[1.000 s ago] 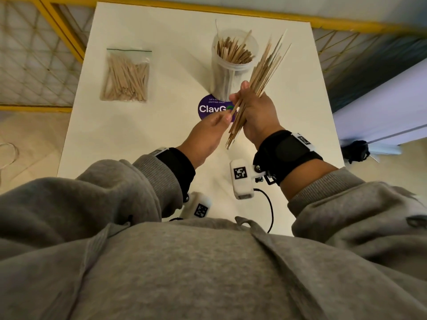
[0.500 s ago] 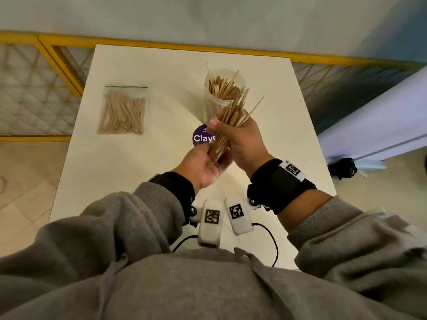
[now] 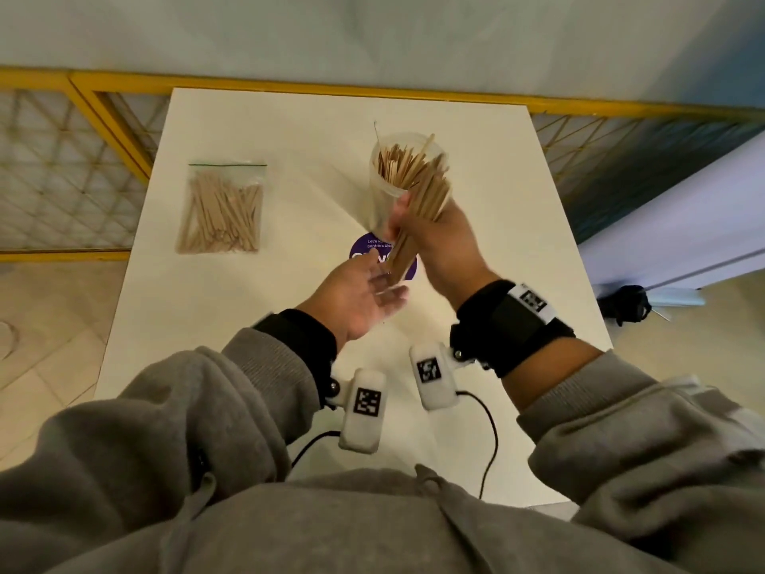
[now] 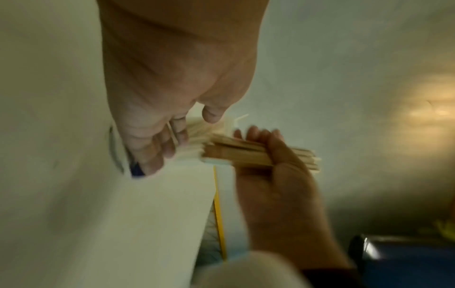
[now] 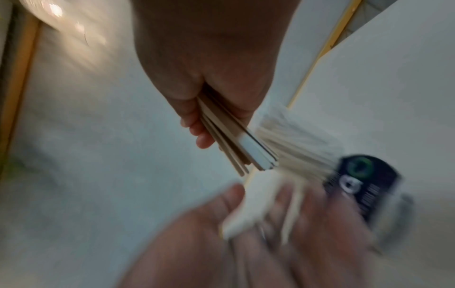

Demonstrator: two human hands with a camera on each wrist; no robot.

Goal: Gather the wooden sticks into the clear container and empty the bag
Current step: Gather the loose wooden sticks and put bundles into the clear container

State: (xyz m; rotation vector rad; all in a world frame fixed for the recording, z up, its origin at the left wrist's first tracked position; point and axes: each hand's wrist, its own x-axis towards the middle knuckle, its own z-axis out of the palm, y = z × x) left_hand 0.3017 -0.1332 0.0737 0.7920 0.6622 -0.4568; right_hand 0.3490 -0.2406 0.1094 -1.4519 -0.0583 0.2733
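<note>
Centre of the head view: right hand (image 3: 445, 246) clenches a bundle of wooden sticks (image 3: 420, 213) tilted toward the clear container (image 3: 383, 188), likely to tip them in; left hand (image 3: 360, 294) flat, released, under the lower ends, probably squaring them. Bag (image 3: 221, 209) upper left on the counter (image 3: 248, 316), unemptied.

Left wrist view: sticks mid-frame in the right fist, palm beside.

Right wrist view: blurred, same grasp.
</note>
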